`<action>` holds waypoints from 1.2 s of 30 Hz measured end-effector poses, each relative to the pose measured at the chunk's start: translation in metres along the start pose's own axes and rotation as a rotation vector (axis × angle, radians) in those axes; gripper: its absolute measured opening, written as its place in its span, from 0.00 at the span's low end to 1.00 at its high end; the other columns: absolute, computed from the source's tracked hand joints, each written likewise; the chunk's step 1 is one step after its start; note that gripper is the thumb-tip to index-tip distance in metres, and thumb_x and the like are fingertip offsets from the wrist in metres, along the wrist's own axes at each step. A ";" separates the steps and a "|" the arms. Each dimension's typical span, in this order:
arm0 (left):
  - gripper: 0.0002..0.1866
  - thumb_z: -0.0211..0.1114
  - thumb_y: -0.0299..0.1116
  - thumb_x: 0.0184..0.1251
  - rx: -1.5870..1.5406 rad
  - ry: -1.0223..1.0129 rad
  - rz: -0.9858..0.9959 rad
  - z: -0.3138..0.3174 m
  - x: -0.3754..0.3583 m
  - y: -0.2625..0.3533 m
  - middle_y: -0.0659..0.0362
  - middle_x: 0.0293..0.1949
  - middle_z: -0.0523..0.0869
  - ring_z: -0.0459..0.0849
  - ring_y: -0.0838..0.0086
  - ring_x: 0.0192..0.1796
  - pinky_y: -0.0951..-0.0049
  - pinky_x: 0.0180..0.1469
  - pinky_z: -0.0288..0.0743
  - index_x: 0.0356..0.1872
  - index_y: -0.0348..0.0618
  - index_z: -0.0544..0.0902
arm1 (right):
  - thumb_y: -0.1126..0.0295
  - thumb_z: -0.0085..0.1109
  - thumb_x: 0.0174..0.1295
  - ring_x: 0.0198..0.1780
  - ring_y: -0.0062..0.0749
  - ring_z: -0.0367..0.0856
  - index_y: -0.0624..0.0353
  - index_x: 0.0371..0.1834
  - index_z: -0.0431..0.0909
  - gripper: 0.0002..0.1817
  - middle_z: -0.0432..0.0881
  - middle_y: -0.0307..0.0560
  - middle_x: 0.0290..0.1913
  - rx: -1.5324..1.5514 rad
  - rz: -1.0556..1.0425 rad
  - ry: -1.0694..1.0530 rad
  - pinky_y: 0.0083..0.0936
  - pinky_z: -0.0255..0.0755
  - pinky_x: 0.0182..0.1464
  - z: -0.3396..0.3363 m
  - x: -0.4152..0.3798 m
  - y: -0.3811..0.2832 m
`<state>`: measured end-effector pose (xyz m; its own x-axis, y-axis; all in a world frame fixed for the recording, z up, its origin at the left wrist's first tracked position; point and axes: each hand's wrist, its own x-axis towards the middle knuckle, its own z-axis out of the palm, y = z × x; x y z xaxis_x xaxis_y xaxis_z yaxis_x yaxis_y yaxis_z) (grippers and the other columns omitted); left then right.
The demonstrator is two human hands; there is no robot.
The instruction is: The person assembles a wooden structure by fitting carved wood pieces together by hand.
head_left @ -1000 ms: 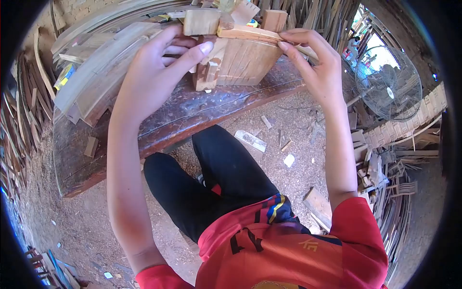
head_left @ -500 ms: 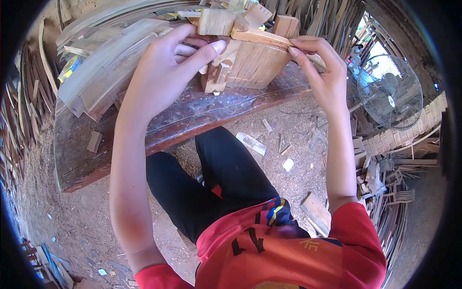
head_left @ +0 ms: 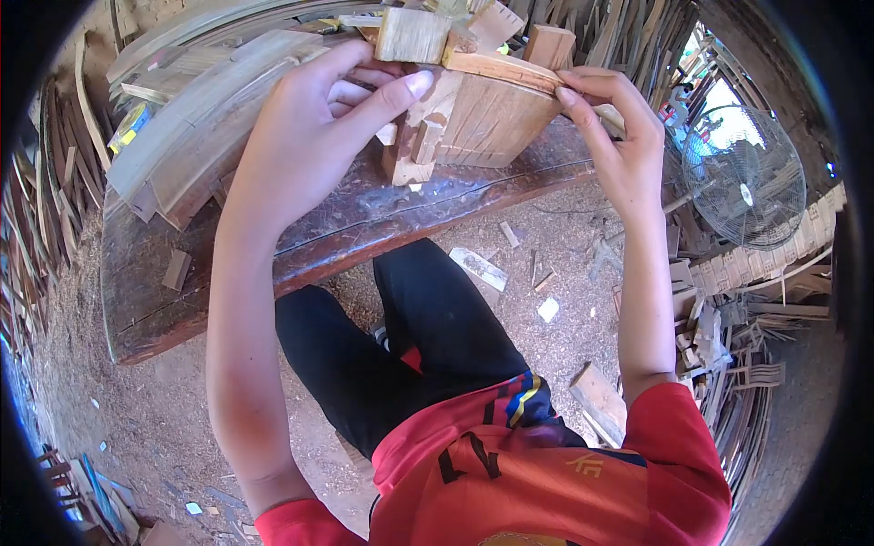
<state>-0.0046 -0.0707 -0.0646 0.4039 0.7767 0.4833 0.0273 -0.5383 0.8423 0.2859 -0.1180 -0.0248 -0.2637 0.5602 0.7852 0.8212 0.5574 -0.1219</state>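
Note:
A thin, slightly curved wooden strip (head_left: pixel 505 69) lies along the top edge of an upright wooden board (head_left: pixel 496 120) on the workbench. My right hand (head_left: pixel 626 127) pinches the strip's right end between thumb and fingers. Close to the other end, my left hand (head_left: pixel 332 118) is closed, its thumb pointing toward the strip and its fingers curled under a squared wooden block (head_left: pixel 411 36). What those fingers hold, if anything, is hidden. A notched wooden piece (head_left: pixel 421 146) stands against the board's left side.
The dark workbench (head_left: pixel 300 241) carries long curved planks (head_left: pixel 218 100), a tape measure (head_left: pixel 132 127) and a small offcut (head_left: pixel 177 270). A caged fan (head_left: pixel 745 177) stands at right. Scraps and sawdust cover the floor, including a wood slab (head_left: pixel 598 400).
The right hand, strip and board appear slightly further right and the fan has shifted similarly, as the view moves a little. Both hands keep much the same pose.

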 end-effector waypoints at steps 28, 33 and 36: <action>0.19 0.62 0.27 0.76 0.016 0.075 0.064 0.004 0.003 -0.008 0.54 0.57 0.83 0.82 0.75 0.58 0.75 0.62 0.74 0.64 0.31 0.73 | 0.75 0.68 0.66 0.53 0.26 0.83 0.64 0.48 0.85 0.10 0.85 0.46 0.52 0.286 0.078 0.044 0.23 0.76 0.57 0.012 -0.013 0.030; 0.21 0.61 0.25 0.77 -0.027 0.039 0.037 0.000 0.003 -0.013 0.52 0.60 0.83 0.83 0.75 0.58 0.75 0.61 0.75 0.66 0.31 0.72 | 0.76 0.68 0.65 0.53 0.28 0.84 0.64 0.48 0.86 0.10 0.86 0.48 0.52 0.427 0.124 0.097 0.24 0.77 0.57 0.018 -0.016 0.038; 0.22 0.61 0.27 0.77 0.005 0.046 0.044 0.004 0.004 -0.007 0.53 0.60 0.83 0.82 0.74 0.59 0.74 0.63 0.74 0.67 0.31 0.72 | 0.74 0.72 0.60 0.56 0.36 0.81 0.61 0.51 0.85 0.16 0.83 0.55 0.54 0.530 0.080 0.001 0.31 0.73 0.59 0.011 -0.014 0.036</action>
<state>0.0007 -0.0656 -0.0695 0.3620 0.7663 0.5307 0.0147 -0.5740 0.8187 0.3137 -0.0993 -0.0473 -0.2106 0.6132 0.7614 0.4706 0.7462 -0.4708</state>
